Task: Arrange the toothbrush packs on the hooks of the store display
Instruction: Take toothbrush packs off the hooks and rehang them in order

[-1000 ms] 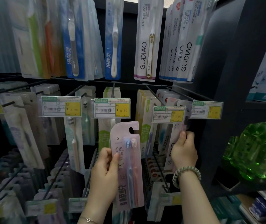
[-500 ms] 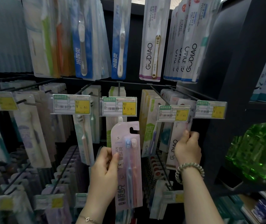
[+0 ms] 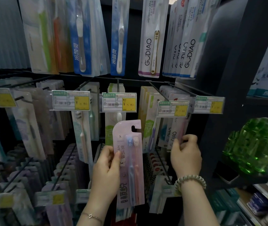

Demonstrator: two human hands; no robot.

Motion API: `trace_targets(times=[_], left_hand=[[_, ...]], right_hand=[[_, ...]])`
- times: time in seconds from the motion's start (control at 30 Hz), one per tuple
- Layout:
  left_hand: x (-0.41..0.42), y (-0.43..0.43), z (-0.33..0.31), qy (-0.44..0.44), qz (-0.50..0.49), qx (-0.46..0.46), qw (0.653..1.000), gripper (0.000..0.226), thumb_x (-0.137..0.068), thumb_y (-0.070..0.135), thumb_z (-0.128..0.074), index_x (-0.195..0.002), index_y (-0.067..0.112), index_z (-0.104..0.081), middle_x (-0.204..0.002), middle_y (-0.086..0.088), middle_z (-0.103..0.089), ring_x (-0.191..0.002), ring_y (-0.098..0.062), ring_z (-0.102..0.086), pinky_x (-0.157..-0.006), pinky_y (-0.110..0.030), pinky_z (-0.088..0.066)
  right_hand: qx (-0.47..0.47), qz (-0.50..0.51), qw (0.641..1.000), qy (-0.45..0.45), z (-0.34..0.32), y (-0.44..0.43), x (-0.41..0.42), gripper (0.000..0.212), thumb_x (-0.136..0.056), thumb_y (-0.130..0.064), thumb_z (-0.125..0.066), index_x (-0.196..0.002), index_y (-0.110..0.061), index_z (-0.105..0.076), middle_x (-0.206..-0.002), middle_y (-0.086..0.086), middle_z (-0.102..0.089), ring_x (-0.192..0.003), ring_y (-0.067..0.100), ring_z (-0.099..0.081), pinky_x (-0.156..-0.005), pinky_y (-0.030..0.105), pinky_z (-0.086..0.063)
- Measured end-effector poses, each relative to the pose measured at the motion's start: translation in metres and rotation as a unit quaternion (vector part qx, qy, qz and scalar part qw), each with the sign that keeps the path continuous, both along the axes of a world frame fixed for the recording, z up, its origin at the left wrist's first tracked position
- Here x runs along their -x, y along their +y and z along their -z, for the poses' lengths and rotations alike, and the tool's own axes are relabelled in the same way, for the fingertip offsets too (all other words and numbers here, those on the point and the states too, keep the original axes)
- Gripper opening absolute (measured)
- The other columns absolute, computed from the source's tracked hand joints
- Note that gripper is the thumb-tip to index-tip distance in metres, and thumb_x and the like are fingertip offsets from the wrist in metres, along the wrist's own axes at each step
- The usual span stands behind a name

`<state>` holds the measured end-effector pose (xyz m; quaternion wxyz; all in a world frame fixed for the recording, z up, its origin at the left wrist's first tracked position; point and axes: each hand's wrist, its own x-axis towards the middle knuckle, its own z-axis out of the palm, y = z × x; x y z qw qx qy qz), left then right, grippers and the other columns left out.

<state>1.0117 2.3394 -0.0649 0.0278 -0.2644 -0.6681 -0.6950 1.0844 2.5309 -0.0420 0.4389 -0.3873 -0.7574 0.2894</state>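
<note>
- Head view, lower centre: the left hand point(image 3: 107, 173) grips a pink toothbrush pack point(image 3: 129, 160) by its left edge. The thumb lies across the front and the other fingers curl behind.
- The pack stands upright in front of the display, off any hook. Its notched hanging tab at the top sits just below the middle price tag point(image 3: 118, 102). A blue and a pink brush show inside.
- Right of centre: the right hand point(image 3: 186, 155) has its fingers curled, with the thumb against the lower end of a white pack point(image 3: 173, 136) hanging from a hook point(image 3: 158, 92). Whether it actually pinches that pack cannot be told.
- A beaded bracelet point(image 3: 190, 181) circles the right wrist and a thin chain point(image 3: 91, 216) the left.
- Across the middle, more packs hang in rows behind three other price tags point(image 3: 71, 100).
- Along the top, a higher row of packs point(image 3: 151, 38) hangs down.
- Right edge: green bottles point(image 3: 252, 147) sit on a dark shelf.
</note>
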Motion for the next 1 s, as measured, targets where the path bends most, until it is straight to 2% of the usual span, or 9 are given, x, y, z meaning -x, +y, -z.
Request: trace_targets(times=[0.17, 0.23, 0.33, 0.43, 0.53, 0.67, 0.8, 0.9, 1.0], left_hand=[[0.0, -0.001, 0.001, 0.0, 0.003, 0.0, 1.0, 0.017, -0.099, 0.018, -0.051, -0.084, 0.017, -0.058, -0.078, -0.005, -0.067, -0.075, -0.029, -0.063, -0.066, -0.04, -0.05], [-0.001, -0.003, 0.002, -0.001, 0.006, 0.001, 1.0, 0.016, -0.099, 0.019, -0.051, -0.084, 0.016, -0.058, -0.078, -0.006, -0.066, -0.076, -0.031, -0.062, -0.065, -0.038, -0.049], [-0.001, -0.007, 0.003, 0.008, 0.0, 0.009, 1.0, 0.016, -0.098, 0.02, -0.051, -0.084, 0.017, -0.058, -0.078, -0.007, -0.066, -0.075, -0.03, -0.061, -0.062, -0.029, -0.046], [0.001, -0.011, 0.002, 0.01, -0.006, 0.014, 1.0, 0.015, -0.098, 0.022, -0.052, -0.086, 0.018, -0.058, -0.079, -0.009, -0.066, -0.078, -0.033, -0.062, -0.067, -0.043, -0.052], [0.005, -0.015, -0.003, 0.015, -0.015, 0.009, 1.0, 0.014, -0.098, 0.024, -0.052, -0.088, 0.016, -0.057, -0.083, -0.014, -0.064, -0.08, -0.038, -0.06, -0.074, -0.056, -0.049], [0.01, -0.02, -0.007, 0.016, -0.022, 0.004, 1.0, 0.014, -0.099, 0.024, -0.051, -0.089, 0.018, -0.06, -0.083, -0.013, -0.064, -0.08, -0.037, -0.06, -0.073, -0.056, -0.049], [0.012, -0.022, -0.01, 0.007, -0.023, 0.001, 1.0, 0.014, -0.099, 0.024, -0.052, -0.088, 0.023, -0.061, -0.083, -0.007, -0.066, -0.08, -0.036, -0.061, -0.073, -0.055, -0.05], [0.013, -0.021, -0.01, 0.007, -0.021, -0.002, 1.0, 0.014, -0.098, 0.024, -0.051, -0.089, 0.021, -0.061, -0.083, -0.008, -0.066, -0.08, -0.035, -0.061, -0.073, -0.054, -0.05], [0.013, -0.022, -0.01, 0.01, -0.021, 0.003, 1.0, 0.014, -0.099, 0.025, -0.051, -0.09, 0.019, -0.061, -0.082, -0.004, -0.067, -0.08, -0.029, -0.062, -0.075, -0.049, -0.051]], right_hand=[[-0.041, -0.106, 0.991, -0.078, -0.003, -0.015, 0.013, 0.011, -0.095, -0.034, -0.05, -0.102, -0.026, -0.053, -0.081, -0.009, -0.06, -0.07, 0.008, -0.057, -0.061, 0.031, -0.05], [-0.044, -0.122, 0.987, -0.091, -0.005, -0.016, 0.024, 0.019, -0.095, -0.034, -0.05, -0.112, -0.025, -0.051, -0.092, -0.007, -0.061, -0.077, 0.011, -0.058, -0.066, 0.032, -0.051], [-0.038, -0.101, 0.99, -0.092, -0.007, -0.015, 0.04, 0.04, -0.095, -0.039, -0.05, -0.128, -0.017, -0.047, -0.121, 0.003, -0.056, -0.104, 0.022, -0.056, -0.081, 0.034, -0.048], [-0.036, -0.072, 0.989, -0.124, -0.01, -0.015, 0.054, 0.059, -0.09, -0.05, -0.055, -0.132, -0.01, -0.041, -0.131, 0.01, -0.049, -0.114, 0.031, -0.053, -0.083, 0.038, -0.045], [0.002, -0.075, 0.99, -0.12, -0.012, -0.015, 0.069, 0.067, -0.08, -0.055, -0.065, -0.123, -0.009, -0.043, -0.123, 0.012, -0.053, -0.107, 0.032, -0.057, -0.072, 0.034, -0.045], [0.02, -0.056, 0.991, -0.118, -0.01, -0.015, 0.082, 0.064, -0.079, -0.048, -0.069, -0.122, -0.011, -0.04, -0.116, 0.013, -0.058, -0.098, 0.033, -0.062, -0.075, 0.04, -0.053], [0.045, -0.068, 0.992, -0.097, -0.007, -0.012, 0.089, 0.064, -0.08, -0.043, -0.071, -0.125, -0.01, -0.039, -0.124, 0.014, -0.054, -0.104, 0.035, -0.06, -0.081, 0.042, -0.051], [0.075, -0.085, 0.992, -0.06, -0.005, -0.009, 0.09, 0.054, -0.078, -0.04, -0.074, -0.11, -0.016, -0.039, -0.114, 0.012, -0.06, -0.097, 0.032, -0.062, -0.08, 0.042, -0.053], [0.086, -0.087, 0.992, -0.033, -0.004, -0.009, 0.088, 0.058, -0.075, -0.039, -0.077, -0.109, -0.016, -0.036, -0.106, 0.011, -0.061, -0.091, 0.031, -0.062, -0.076, 0.041, -0.054]])
